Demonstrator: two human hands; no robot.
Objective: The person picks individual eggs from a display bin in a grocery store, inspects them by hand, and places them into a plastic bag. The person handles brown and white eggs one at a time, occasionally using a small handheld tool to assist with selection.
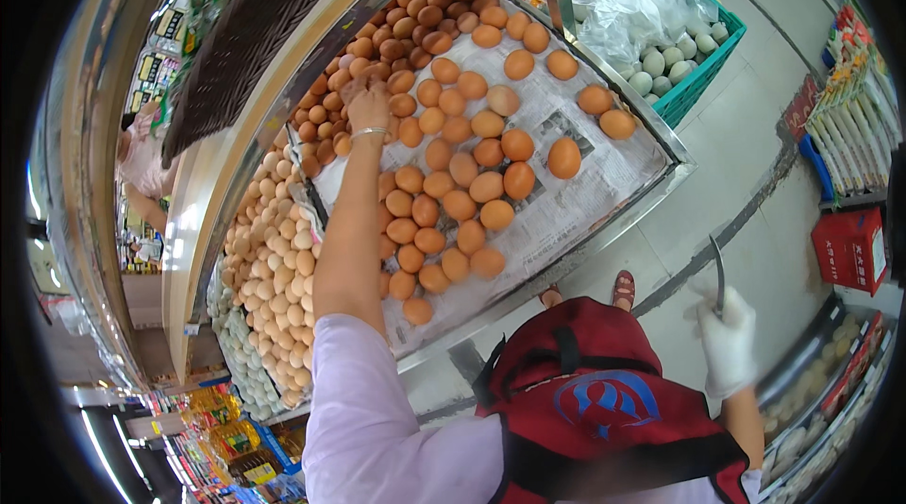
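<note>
My left hand (pixel 367 97), bare and with a bracelet at the wrist, reaches over brown eggs at the edge of a dense pile (pixel 417 8); blur hides whether its fingers grip one. Loose brown eggs (pixel 460 170) lie spread on newspaper (pixel 601 192) in a metal-edged display bin. In a white glove, my right hand (pixel 725 338) is off to the right over the floor, closed on a thin, dark curved object (pixel 719 270) whose kind I cannot tell. Paler eggs (pixel 272 263) are heaped to the left of my left forearm, beyond a divider.
Greenish eggs (pixel 244 355) fill a further section. A green plastic crate (pixel 697 83) with pale eggs and clear bags stands beyond the bin. A wooden shelf edge (pixel 262 72) runs along the left. A red box (pixel 849 249) is at the right. Another person (pixel 145 157) is at far left.
</note>
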